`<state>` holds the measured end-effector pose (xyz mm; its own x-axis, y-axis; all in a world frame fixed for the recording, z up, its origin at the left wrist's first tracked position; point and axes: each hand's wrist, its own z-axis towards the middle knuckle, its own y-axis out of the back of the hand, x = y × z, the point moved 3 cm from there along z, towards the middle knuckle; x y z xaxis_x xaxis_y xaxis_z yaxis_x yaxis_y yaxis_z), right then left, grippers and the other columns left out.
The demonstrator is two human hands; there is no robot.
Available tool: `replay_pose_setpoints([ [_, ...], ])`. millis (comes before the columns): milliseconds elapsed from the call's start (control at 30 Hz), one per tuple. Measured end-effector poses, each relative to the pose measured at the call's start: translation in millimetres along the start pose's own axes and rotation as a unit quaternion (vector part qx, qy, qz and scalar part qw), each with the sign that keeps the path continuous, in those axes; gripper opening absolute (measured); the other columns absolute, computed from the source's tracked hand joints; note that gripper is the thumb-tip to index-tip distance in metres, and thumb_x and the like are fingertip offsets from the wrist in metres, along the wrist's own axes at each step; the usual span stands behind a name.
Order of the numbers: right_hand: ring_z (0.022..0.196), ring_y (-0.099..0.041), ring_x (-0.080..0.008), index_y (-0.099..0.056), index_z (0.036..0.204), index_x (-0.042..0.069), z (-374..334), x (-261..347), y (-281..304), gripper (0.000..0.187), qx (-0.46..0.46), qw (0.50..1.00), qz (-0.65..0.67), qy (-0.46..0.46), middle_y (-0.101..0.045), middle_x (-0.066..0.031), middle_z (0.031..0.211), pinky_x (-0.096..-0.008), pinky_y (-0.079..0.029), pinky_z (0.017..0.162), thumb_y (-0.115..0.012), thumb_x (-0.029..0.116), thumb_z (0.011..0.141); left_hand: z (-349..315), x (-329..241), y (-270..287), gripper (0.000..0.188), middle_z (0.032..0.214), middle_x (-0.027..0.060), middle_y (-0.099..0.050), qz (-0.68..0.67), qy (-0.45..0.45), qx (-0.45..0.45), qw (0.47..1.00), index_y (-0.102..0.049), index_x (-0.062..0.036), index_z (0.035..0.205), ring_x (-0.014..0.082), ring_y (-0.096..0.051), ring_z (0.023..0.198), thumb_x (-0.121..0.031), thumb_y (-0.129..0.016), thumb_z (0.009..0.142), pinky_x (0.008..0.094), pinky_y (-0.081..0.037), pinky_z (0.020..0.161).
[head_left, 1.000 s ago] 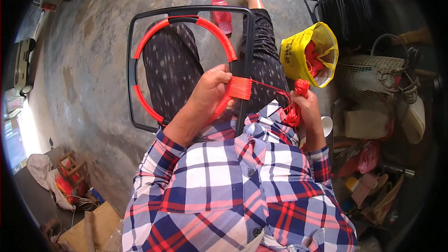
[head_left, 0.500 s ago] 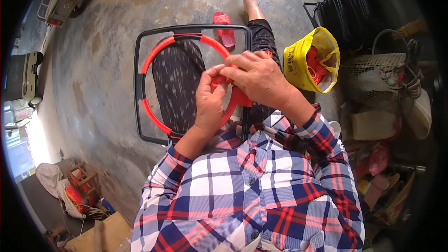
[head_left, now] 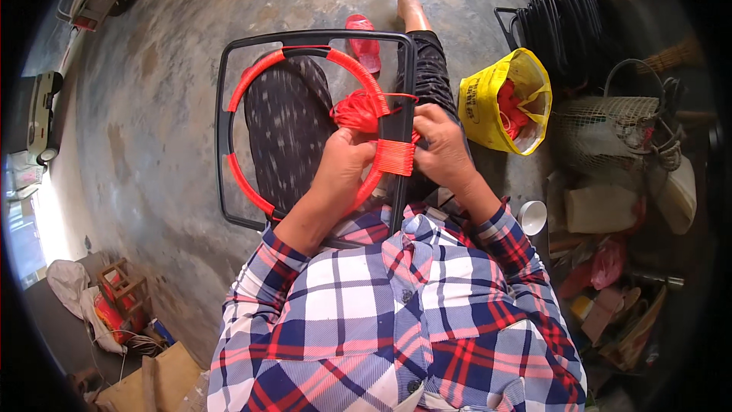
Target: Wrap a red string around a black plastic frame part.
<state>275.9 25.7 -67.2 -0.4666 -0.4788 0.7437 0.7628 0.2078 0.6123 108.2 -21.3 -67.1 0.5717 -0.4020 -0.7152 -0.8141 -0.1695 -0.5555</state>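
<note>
A black rectangular frame (head_left: 223, 137) with a ring (head_left: 236, 85) inside it rests across my lap. Red cord is wound around parts of the ring, and a broad cord wrapping (head_left: 395, 158) binds the ring to the frame's right side bar. My left hand (head_left: 339, 172) has its fingers closed at a loose bundle of red cord (head_left: 357, 112), inside the ring's right side. Beyond the side bar is my right hand (head_left: 444, 149), fingers curled against the bar with a bit of red cord at their tips. The bar and wrapping partly hide those fingertips.
To the right stands a yellow bag (head_left: 480, 107) with red cord inside. Behind it are several stacked black frames (head_left: 560, 19), and a wire mesh basket (head_left: 610, 126) lies nearby. A white cup (head_left: 532, 217) sits by my right elbow. A red slipper (head_left: 364, 42) lies beyond the frame.
My hands have come apart and lower: the right has moved right and down to outside the side bar, the left slightly down. The cord bundle and wrapping now show between them.
</note>
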Motion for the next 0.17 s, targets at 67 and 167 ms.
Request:
replay_pose_setpoints([
  [67,0.095,-0.064,-0.024,-0.066,0.098,0.001,0,-9,18,0.027,-0.007,0.985,0.154,-0.072,-0.064,-0.0115,0.102,-0.0339,-0.05,0.084,-0.066,0.004,0.071,1,2,0,0.031,0.103,0.0115,-0.064,-0.07,0.029,0.021,0.997,-0.054,0.0038,0.115,0.0173,-0.065,0.089,0.003,-0.055,0.084,0.0303,-0.054,0.08],
  [167,0.099,-0.063,-0.017,-0.065,0.101,0.0,-11,-26,33,0.026,-0.031,0.86,0.464,-0.209,-0.064,-0.012,0.107,-0.0336,-0.051,0.086,-0.063,0.006,0.076,-1,3,8,0.029,0.103,0.013,-0.064,-0.095,0.063,-0.023,0.993,-0.052,0.0045,0.116,0.0181,-0.065,0.089,-0.001,-0.057,0.088,0.0324,-0.055,0.082],
])
